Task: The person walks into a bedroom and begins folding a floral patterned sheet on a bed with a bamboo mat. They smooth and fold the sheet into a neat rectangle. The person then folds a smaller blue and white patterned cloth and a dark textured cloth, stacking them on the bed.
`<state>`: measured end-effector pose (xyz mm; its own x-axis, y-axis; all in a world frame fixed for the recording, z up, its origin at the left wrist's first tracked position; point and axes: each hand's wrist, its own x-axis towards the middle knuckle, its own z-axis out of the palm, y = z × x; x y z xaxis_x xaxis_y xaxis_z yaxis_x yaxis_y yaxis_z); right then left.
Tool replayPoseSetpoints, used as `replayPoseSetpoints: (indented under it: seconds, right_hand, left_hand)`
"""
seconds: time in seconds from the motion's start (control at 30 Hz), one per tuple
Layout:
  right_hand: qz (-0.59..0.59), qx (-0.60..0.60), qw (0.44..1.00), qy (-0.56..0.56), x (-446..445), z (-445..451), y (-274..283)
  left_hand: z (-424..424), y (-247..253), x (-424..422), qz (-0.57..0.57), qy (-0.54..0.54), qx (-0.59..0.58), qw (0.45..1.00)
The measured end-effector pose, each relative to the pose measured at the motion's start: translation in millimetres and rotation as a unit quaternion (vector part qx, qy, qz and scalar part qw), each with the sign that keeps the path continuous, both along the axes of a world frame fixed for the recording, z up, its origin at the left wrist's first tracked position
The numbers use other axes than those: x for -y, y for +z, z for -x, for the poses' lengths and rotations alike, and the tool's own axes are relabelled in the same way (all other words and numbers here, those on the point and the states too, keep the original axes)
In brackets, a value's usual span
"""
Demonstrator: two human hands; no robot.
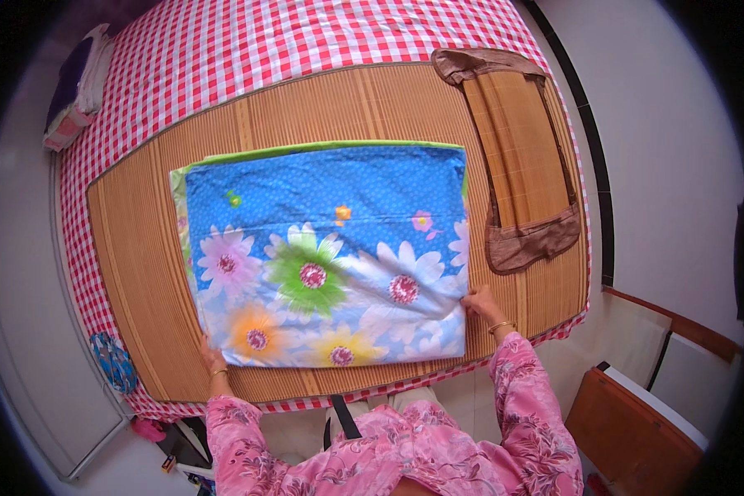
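Note:
A folded floral cloth (328, 248), blue and white with large flowers and a green underside showing at its top and left edges, lies flat on a slatted bamboo mat (304, 111). My left hand (212, 359) is at the cloth's lower left corner, its fingers partly hidden by the edge. On the right edge, my right hand (480, 304) pinches the cloth between thumb and fingers. Both wrists carry a bangle. Light creases run across the cloth's upper half and lower right.
The mat lies over a red-and-white checked sheet (273, 37) on a bed. A bamboo pillow cover with brown fabric ends (521, 149) rests at the right. Folded bedding (77, 93) is at the far left, a blue patterned cloth (113, 363) at lower left, a brown wooden cabinet (632, 428) at lower right.

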<state>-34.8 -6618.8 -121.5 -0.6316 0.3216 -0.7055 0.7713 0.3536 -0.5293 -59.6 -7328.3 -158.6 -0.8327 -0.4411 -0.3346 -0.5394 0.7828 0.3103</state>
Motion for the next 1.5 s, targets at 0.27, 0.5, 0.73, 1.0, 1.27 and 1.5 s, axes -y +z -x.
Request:
replayPoseSetpoints:
  seconds: [0.27, 0.5, 0.73, 1.0, 1.27, 1.5]
  right_hand:
    - [-0.036, -0.184, 0.969, -0.158, -21.2, 187.7, -39.1]
    - [0.077, -0.197, 0.959, -0.189, -2.4, 251.2, -26.8]
    - [0.000, -0.400, 0.899, 0.177, 43.0, 209.6, 89.8]
    - [0.130, -0.429, 0.874, 0.190, 43.3, 174.9, 170.3]
    - [0.059, -0.360, 0.926, -0.095, -12.9, 193.5, 78.4]
    - [0.096, -0.314, 0.908, -0.259, -37.3, 235.2, -46.8]
  left_hand:
    - [63.0, 39.1, -39.0, 0.047, -0.009, 0.026, 0.999]
    - [207.1, 38.7, -138.9, -0.017, -0.214, -0.149, 0.965]
    - [342.4, 50.3, -219.5, 0.071, -0.367, -0.179, 0.910]
    - [393.7, 17.5, -183.0, 0.133, -0.406, -0.004, 0.904]
    - [395.7, 70.5, -145.6, 0.035, -0.419, -0.126, 0.899]
    - [412.8, 25.7, -196.8, 0.041, -0.350, -0.157, 0.923]
